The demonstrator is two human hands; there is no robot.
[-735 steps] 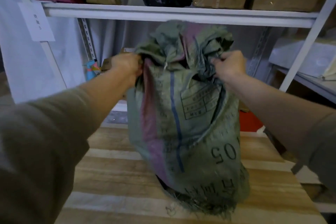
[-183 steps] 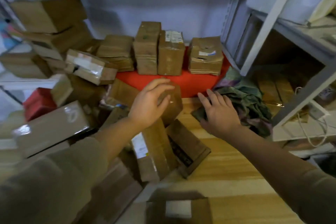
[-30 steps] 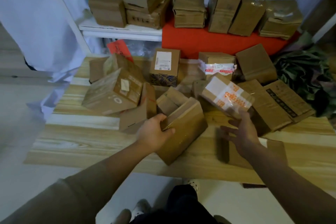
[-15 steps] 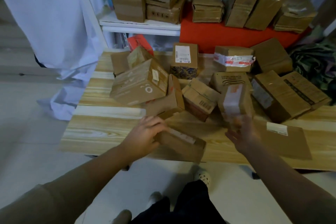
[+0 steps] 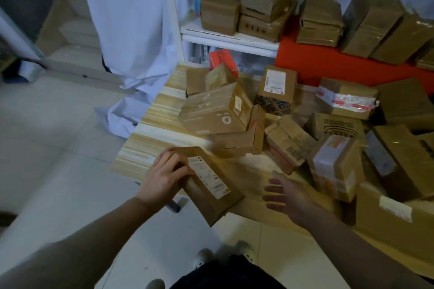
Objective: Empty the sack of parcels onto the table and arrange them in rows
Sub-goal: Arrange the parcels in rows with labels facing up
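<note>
Brown labelled parcel (image 5: 209, 184) gripped by left fingers (image 5: 171, 162); right fingers (image 5: 273, 189) spread, seemingly empty.

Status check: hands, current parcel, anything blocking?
Left hand grips flat labelled parcel at table near edge. Right hand open, holds nothing. Other parcels unsorted, brown box close behind.

Left arm comes up from the lower left of the frame, sleeve to the forearm, and the left hand (image 5: 164, 176) sits at centre with fingers curled over the edge of a parcel (image 5: 209, 185), gripping it. Right arm enters from the lower right, and the right hand (image 5: 285, 191) hovers just right of centre, palm down, fingers spread and loose, holding nothing.
</note>
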